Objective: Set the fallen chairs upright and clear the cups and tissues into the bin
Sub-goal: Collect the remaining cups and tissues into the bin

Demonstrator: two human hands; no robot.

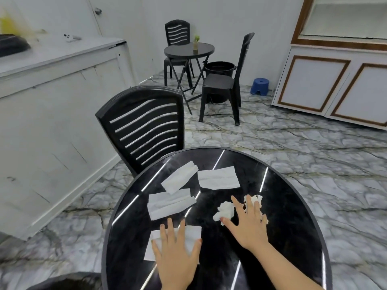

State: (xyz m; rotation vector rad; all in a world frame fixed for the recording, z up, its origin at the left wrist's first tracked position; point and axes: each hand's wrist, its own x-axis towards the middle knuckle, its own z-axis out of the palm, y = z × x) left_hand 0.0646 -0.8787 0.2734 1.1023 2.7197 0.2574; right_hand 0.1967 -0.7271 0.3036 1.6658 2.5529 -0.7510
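Round black table, glossy top, strip-light reflections across it. Six tissues in all. Three flat folded tissues on far/left part: one angled, one at centre-far, one nearer on left. Fourth flat tissue near front edge, partly under left hand. Two crumpled tissues on right: one wad just left of right hand, other under its fingertips.

Left hand: fingers spread and straight, palm down, pressing flat on tissue. No pinch. Right hand: fingers splayed, reaching over wads, tips touching far one; not closed on anything yet.

Handling, by judgement: tissues v. light, soft, no stiffness; tear-prone if dragged hard. Glossy top prob. slippery, so flat sheets likely slide rather than lift under a flat palm. Best bet: slide toward edge or bunch w/ curling fingers, then pinch the gathered fold. Wads easier: already bulky, scoop from side w/ thumb + fingers, squeeze to keep compact. Could gather several into one handful; draught or quick move may scatter loose ones.

No cups seen on table. Near chair upright beside table; two far chairs also upright by small table. Black bucket-like bin beyond, well apart from tissues, so a carry is needed.
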